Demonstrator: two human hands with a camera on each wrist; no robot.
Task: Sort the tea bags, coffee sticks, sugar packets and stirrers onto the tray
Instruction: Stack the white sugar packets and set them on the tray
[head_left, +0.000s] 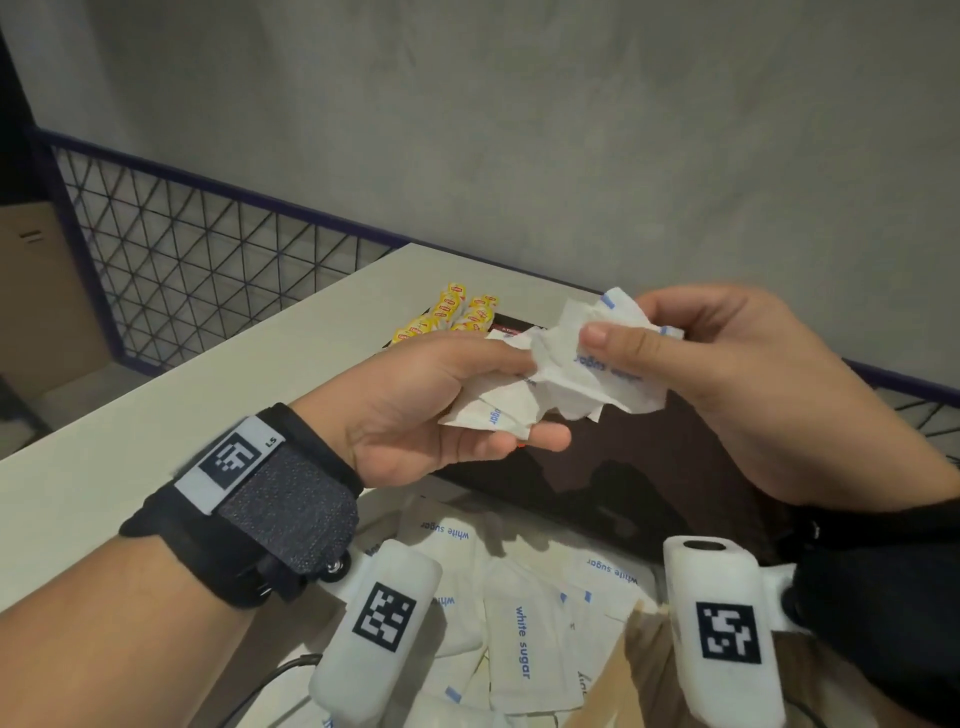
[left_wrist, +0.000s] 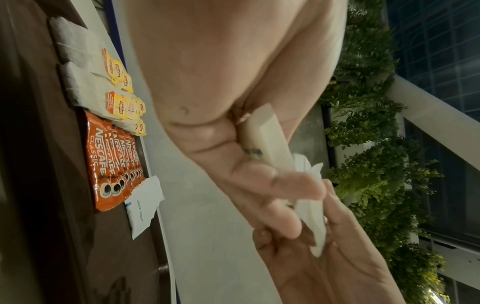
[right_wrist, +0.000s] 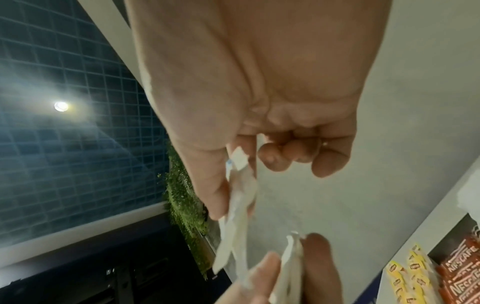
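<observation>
Both hands are raised above the desk (head_left: 156, 405), close together. The left hand (head_left: 441, 400) lies palm-up, thumb and fingers pinching the sugar packets (head_left: 571, 374). The right hand (head_left: 727, 374) meets it from the right, thumb pressed on the same packets, other fingers curled behind.

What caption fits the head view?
Left hand and right hand hold crumpled white paper sugar packets above the dark rectangular tray.
</observation>
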